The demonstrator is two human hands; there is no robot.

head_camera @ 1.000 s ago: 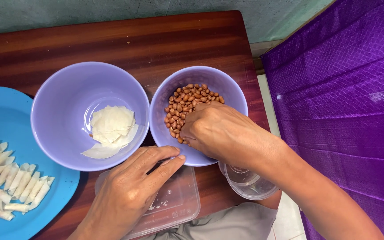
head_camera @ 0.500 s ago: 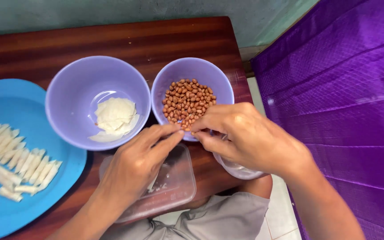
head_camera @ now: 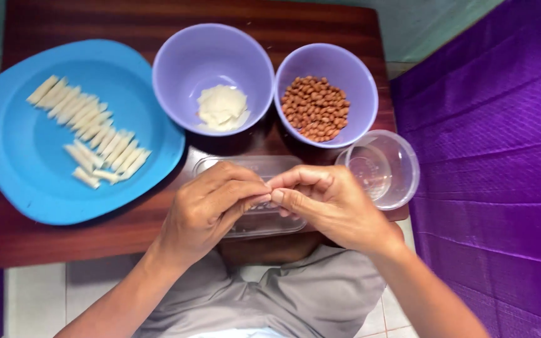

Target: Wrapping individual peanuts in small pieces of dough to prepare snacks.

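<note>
My left hand point(head_camera: 211, 209) and my right hand point(head_camera: 330, 206) meet fingertip to fingertip above a clear rectangular container point(head_camera: 264, 164) at the table's near edge. Both pinch shut at the same spot, and whatever lies between the fingertips is too small to make out. Just beyond the hands stand two lilac bowls. The right bowl point(head_camera: 361, 78) holds brown peanuts point(head_camera: 315, 107). The left bowl point(head_camera: 173, 69) holds a small stack of pale thin wrappers point(head_camera: 221, 106).
A blue plate point(head_camera: 20, 169) with several pale rolled sticks point(head_camera: 89, 131) lies at the left on the dark wooden table point(head_camera: 82, 241). A clear round tub point(head_camera: 402, 166) sits at the right edge. Purple cloth point(head_camera: 496, 156) hangs on the right.
My right hand left the peanut bowl and drew back toward me. Both hands came together over the rectangular container. The view shifted, so the bowls and plate now sit farther up.
</note>
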